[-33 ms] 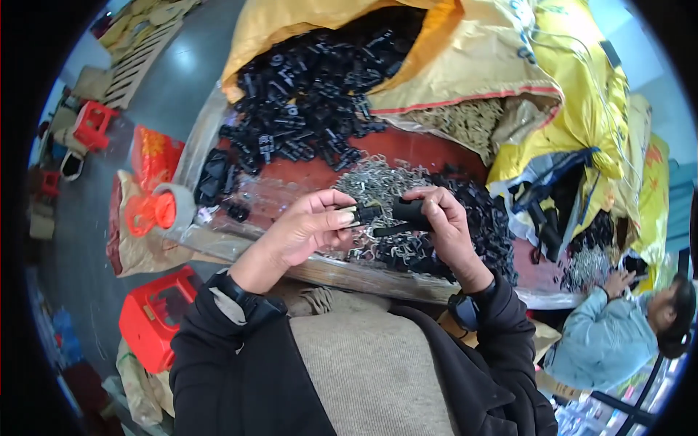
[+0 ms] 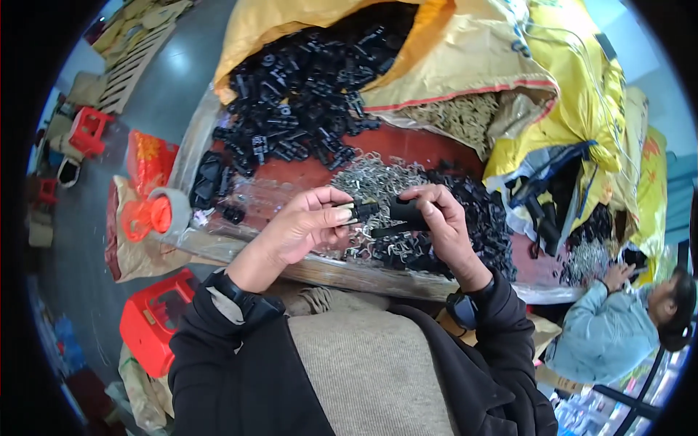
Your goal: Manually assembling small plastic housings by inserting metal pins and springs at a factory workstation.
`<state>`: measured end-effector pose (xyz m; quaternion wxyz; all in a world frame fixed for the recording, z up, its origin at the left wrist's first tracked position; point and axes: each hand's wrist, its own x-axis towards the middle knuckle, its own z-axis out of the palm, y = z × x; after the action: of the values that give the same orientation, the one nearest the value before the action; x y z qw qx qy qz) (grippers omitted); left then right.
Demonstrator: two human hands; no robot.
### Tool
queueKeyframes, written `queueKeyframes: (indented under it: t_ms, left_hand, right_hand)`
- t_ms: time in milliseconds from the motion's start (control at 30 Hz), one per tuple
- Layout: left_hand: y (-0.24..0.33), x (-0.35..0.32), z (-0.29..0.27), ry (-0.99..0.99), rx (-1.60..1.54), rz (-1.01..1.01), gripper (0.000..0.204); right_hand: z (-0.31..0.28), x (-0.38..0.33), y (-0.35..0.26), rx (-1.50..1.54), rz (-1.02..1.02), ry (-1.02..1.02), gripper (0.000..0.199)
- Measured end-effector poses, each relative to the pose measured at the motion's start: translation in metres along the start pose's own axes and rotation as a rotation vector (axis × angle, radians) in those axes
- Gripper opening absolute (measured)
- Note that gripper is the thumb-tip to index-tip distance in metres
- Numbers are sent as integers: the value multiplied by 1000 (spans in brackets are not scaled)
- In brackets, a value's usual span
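Above the near edge of the work table, my left hand pinches a small black plastic part between thumb and fingers. My right hand grips a black plastic piece with a rounded body and a long thin arm reaching toward the left. The two parts are close together; whether they touch is hard to tell. Beneath and behind them lies a heap of small silvery bent metal pieces. A pile of small black pieces spreads beside and partly behind my right hand.
Black plastic parts spill from an open yellow sack at the back. Another sack holds beige pieces. A tape roll is at the table's left corner, a red stool below. At right a co-worker handles metal pieces.
The surroundings have shifted slightly left in the picture. My hands keep nearly the same pose with the same parts in them.
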<state>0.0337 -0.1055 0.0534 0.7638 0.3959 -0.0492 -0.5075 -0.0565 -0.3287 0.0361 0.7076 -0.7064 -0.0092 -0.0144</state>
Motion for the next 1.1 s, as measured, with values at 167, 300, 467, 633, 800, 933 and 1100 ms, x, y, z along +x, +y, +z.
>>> queueKeyframes:
  t_ms: [167,300,467,633,800,933,1100]
  left_hand:
    - [-3,21,10,25,80,-77,21]
    - [-12,32,14,-29,79,-107,22]
    - [-14,35,8,-58,145,-171,25]
    - [-11,32,3,-35,156,-178,25]
    - [-13,28,-1,-6,202,-163,24]
    - [-14,28,-5,-18,220,-201,25]
    - [-22,31,-10,-4,256,-217,26]
  right_hand:
    - [0,-13,-17,-232,-165,145,28]
    - [-5,-20,-17,-188,-198,147,29]
    - [0,-17,-16,-346,-294,0,28]
    - [10,-8,-14,-469,-351,-76,31]
    - [12,-8,-10,-498,-334,-116,34]
    - [14,-10,-5,-389,-291,-86,36]
    - [24,-16,-1,-427,-245,-76,37]
